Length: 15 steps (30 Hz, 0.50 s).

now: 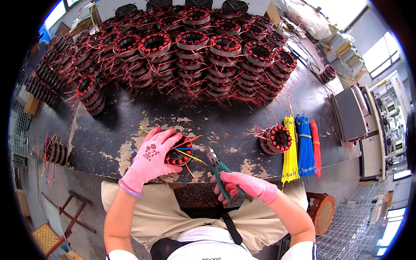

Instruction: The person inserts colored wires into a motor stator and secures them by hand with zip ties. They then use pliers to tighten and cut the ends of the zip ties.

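Observation:
My left hand [149, 156], in a pink glove, lies over a motor stator [175, 158] at the table's front edge and grips it, thumb on the near side and fingers over the far side. Red, blue and yellow wires stick out from this ring of copper-red windings. My right hand [245, 184], gloved in pink too, is closed around the green handles of a pair of cutting pliers [214, 159]. The pliers' jaws point up and left, just right of the wire ends, apart from the stator. Part of the stator is hidden under my left hand.
Tall stacks of stators [190, 65] fill the back of the dark worn table [225, 117]. Another stator [277, 139] stands at right, beside yellow [290, 149], blue [306, 149] and red [315, 149] wire bundles. Wired stators [55, 152] sit far left. A wooden stool [323, 212] is by my right.

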Each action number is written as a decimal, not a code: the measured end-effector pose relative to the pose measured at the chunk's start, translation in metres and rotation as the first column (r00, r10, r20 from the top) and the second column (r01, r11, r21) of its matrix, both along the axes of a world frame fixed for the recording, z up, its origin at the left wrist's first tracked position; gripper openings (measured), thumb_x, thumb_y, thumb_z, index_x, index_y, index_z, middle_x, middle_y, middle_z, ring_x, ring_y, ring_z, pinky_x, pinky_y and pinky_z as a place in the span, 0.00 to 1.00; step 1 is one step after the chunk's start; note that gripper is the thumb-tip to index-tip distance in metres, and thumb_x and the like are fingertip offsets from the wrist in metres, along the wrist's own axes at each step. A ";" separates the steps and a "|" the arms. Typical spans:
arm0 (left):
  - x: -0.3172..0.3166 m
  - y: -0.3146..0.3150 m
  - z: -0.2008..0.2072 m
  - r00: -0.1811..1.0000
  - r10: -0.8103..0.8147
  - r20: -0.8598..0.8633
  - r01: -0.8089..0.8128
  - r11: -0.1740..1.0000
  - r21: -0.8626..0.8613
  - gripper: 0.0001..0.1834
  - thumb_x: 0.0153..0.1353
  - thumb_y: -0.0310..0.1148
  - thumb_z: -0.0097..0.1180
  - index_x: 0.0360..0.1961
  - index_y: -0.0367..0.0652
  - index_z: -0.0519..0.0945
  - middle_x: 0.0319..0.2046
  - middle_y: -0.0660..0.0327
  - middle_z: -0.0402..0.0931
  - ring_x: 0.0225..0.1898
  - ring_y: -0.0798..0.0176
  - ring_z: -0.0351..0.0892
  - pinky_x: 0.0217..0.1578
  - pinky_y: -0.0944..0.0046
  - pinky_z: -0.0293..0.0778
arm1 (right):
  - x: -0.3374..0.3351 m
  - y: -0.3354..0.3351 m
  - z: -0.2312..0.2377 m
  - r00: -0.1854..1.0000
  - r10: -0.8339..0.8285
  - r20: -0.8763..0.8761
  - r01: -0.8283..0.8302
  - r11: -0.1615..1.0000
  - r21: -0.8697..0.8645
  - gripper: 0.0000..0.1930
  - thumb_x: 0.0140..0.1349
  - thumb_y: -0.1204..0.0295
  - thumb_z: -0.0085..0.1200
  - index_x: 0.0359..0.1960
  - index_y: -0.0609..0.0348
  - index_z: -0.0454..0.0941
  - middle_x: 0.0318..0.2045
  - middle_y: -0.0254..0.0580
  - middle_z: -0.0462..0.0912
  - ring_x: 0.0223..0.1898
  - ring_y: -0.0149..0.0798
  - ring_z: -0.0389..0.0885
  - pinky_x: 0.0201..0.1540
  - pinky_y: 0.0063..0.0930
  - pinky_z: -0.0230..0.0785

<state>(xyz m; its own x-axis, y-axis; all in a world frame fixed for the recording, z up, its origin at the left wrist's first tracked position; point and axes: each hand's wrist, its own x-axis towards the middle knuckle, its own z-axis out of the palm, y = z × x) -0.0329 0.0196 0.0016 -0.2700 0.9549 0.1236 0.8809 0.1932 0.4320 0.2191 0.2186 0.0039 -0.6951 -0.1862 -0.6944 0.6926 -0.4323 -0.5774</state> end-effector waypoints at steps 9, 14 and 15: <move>0.007 0.000 -0.003 0.996 0.070 -0.058 -0.070 0.998 -0.003 0.52 0.34 0.50 0.80 0.64 0.46 0.74 0.64 0.52 0.71 0.65 0.37 0.67 0.70 0.43 0.62 | -0.009 -0.003 0.005 0.999 -0.018 -0.031 0.025 0.976 0.216 0.27 0.76 0.49 0.43 0.60 0.60 0.70 0.39 0.40 0.80 0.35 0.34 0.83 0.40 0.30 0.78; 0.028 -0.002 0.009 0.969 0.229 -0.094 -0.236 0.969 -0.071 0.55 0.38 0.55 0.78 0.68 0.44 0.70 0.64 0.48 0.69 0.64 0.44 0.71 0.71 0.47 0.61 | 0.012 0.010 -0.005 0.995 -0.093 -0.040 0.093 0.996 -0.007 0.26 0.78 0.52 0.41 0.65 0.62 0.67 0.45 0.45 0.81 0.44 0.41 0.84 0.50 0.35 0.78; 0.024 -0.005 0.009 0.977 0.183 -0.110 -0.186 0.982 -0.024 0.55 0.40 0.53 0.78 0.69 0.45 0.68 0.64 0.49 0.68 0.64 0.44 0.70 0.70 0.48 0.61 | 0.015 0.010 -0.003 0.997 -0.074 -0.032 0.073 0.996 -0.044 0.27 0.78 0.52 0.41 0.65 0.62 0.67 0.46 0.45 0.81 0.45 0.42 0.84 0.50 0.35 0.78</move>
<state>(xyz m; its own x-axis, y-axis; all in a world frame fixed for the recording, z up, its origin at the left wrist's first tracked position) -0.0087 0.0147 0.0105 -0.4291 0.8939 0.1297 0.8694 0.3697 0.3279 0.2342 0.2288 0.0013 -0.7305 -0.1626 -0.6633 0.6388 -0.5061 -0.5795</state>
